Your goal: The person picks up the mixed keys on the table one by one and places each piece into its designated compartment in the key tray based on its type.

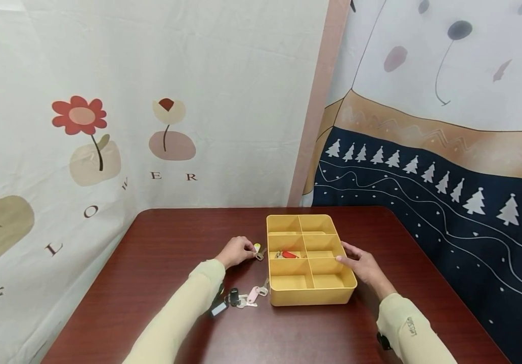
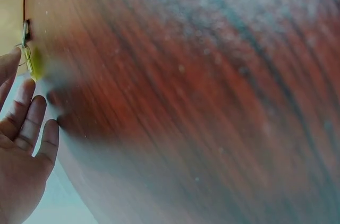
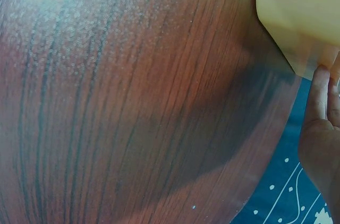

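My left hand (image 1: 235, 252) pinches a key with a yellow tag (image 1: 257, 247) by its ring, close to the left wall of a yellow six-compartment box (image 1: 313, 297). In the left wrist view, the thumb and index fingertips meet at the ring beside the yellow tag (image 2: 34, 63), while the other fingers spread loosely. Resting against the box's right side is my right hand (image 1: 364, 265), its thumb at the rim and its fingers fairly straight along the outer wall. A red key tag (image 1: 289, 255) with keys lies in the middle left compartment.
Left of the box's front corner lie a pink-tagged key (image 1: 254, 294), a black car key (image 1: 233, 297) and a pale tag (image 1: 219, 308), partly beside my left sleeve. The dark red wooden table (image 1: 183, 232) ends at a printed curtain behind and to the right.
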`<move>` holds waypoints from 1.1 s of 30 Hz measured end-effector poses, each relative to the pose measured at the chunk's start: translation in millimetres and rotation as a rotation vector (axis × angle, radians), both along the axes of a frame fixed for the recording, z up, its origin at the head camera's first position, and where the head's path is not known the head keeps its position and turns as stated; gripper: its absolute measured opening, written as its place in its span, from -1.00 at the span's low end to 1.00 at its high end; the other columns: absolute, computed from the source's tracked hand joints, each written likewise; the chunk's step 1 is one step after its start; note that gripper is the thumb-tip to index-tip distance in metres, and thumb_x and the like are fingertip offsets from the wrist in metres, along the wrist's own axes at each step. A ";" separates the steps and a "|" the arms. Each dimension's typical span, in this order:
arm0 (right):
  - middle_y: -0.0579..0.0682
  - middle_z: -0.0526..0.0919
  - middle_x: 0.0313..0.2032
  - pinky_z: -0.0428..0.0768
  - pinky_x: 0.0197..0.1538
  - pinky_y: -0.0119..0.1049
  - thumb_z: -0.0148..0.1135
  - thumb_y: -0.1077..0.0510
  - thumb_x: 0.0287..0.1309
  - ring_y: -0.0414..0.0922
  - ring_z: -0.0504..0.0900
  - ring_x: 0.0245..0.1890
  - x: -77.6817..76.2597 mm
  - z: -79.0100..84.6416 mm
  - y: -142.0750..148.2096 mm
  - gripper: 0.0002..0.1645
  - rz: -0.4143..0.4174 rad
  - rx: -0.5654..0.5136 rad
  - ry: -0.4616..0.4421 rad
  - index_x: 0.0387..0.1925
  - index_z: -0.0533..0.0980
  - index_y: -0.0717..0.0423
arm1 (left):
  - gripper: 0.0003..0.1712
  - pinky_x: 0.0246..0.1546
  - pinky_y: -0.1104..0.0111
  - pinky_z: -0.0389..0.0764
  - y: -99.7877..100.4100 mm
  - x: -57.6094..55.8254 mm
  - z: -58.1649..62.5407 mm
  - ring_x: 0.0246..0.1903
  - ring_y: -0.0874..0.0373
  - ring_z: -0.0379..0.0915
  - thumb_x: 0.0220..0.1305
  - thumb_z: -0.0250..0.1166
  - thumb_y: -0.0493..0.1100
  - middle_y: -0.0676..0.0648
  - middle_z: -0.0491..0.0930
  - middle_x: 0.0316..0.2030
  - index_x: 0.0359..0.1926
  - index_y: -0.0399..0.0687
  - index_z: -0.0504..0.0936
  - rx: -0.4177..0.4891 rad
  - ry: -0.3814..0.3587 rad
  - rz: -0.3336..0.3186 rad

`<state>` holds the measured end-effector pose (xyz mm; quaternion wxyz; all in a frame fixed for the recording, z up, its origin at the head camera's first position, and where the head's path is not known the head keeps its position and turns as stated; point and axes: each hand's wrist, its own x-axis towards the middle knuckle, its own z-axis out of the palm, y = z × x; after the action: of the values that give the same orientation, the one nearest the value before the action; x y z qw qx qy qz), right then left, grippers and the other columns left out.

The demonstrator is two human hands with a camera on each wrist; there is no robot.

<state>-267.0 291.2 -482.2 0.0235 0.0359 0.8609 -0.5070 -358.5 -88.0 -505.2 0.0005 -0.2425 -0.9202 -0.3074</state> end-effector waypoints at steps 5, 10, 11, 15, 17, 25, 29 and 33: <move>0.32 0.40 0.30 0.42 0.24 0.05 0.26 0.05 0.33 0.18 0.42 0.23 0.9 0.7 -0.1 -0.24 -0.001 0.004 -0.003 0.46 0.24 0.17 | -0.93 -0.17 0.24 0.50 -2.3 -0.6 2.0 -0.32 0.15 0.43 0.16 0.43 -0.28 0.03 0.59 -0.40 -0.45 -0.08 0.74 0.055 -0.046 0.068; 0.31 0.41 0.29 0.43 0.24 0.04 0.26 0.06 0.33 0.17 0.43 0.22 1.5 1.3 -0.8 -0.25 -0.004 0.001 0.003 0.45 0.25 0.16 | -0.94 -0.09 0.17 0.51 -5.8 0.2 9.2 -0.27 0.09 0.47 0.18 0.42 -0.27 0.00 0.59 -0.37 -0.43 -0.10 0.73 0.094 -0.026 0.094; 0.31 0.41 0.29 0.43 0.24 0.04 0.26 0.07 0.33 0.17 0.43 0.22 1.6 1.3 -0.8 -0.25 -0.003 -0.001 0.003 0.45 0.25 0.16 | -0.94 -0.09 0.15 0.51 -6.7 0.3 10.5 -0.27 0.09 0.47 0.17 0.41 -0.27 0.00 0.59 -0.38 -0.43 -0.10 0.73 0.103 -0.020 0.098; 0.31 0.42 0.28 0.45 0.22 0.02 0.26 0.07 0.33 0.16 0.44 0.21 1.7 0.8 -1.2 -0.26 0.000 0.001 0.012 0.45 0.25 0.16 | -0.95 -0.11 0.17 0.50 -10.6 -0.4 15.3 -0.28 0.09 0.47 0.17 0.41 -0.27 0.00 0.59 -0.37 -0.43 -0.10 0.74 0.148 -0.019 0.119; 0.31 0.43 0.28 0.47 0.21 0.01 0.26 0.07 0.33 0.16 0.45 0.21 1.5 0.3 -0.8 -0.25 0.006 0.005 0.020 0.45 0.25 0.17 | -0.95 -0.14 0.20 0.50 -12.2 -0.9 17.2 -0.28 0.11 0.46 0.17 0.40 -0.27 0.00 0.58 -0.36 -0.43 -0.10 0.74 0.166 -0.027 0.136; 0.31 0.42 0.28 0.45 0.22 0.01 0.27 0.07 0.33 0.16 0.44 0.22 0.8 -0.8 0.3 -0.24 0.011 0.001 0.024 0.45 0.25 0.17 | -0.95 -0.18 0.24 0.49 -17.1 -1.5 28.2 -0.26 0.09 0.46 0.21 0.38 -0.25 -0.02 0.59 -0.30 -0.40 -0.08 0.74 0.224 -0.060 0.188; 0.31 0.41 0.30 0.45 0.23 0.02 0.27 0.05 0.33 0.17 0.43 0.23 1.7 -0.1 0.2 -0.24 0.013 0.001 0.015 0.46 0.24 0.16 | -0.95 -0.16 0.22 0.51 -19.3 -1.9 33.5 -0.24 0.09 0.48 0.21 0.36 -0.26 -0.03 0.61 -0.29 -0.37 -0.09 0.74 0.249 -0.049 0.190; 0.30 0.40 0.30 0.45 0.22 0.01 0.27 0.05 0.33 0.17 0.44 0.23 2.4 0.9 -0.3 -0.23 0.015 -0.009 0.008 0.46 0.23 0.15 | -0.93 -0.15 0.21 0.50 -22.1 -1.5 38.2 -0.21 0.08 0.47 0.25 0.34 -0.24 -0.03 0.61 -0.25 -0.33 -0.08 0.75 0.266 -0.068 0.199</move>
<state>-264.6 290.9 -481.3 0.0239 0.0273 0.8589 -0.5109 -360.0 -110.1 -467.0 0.0318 -0.1376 -0.8902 -0.4332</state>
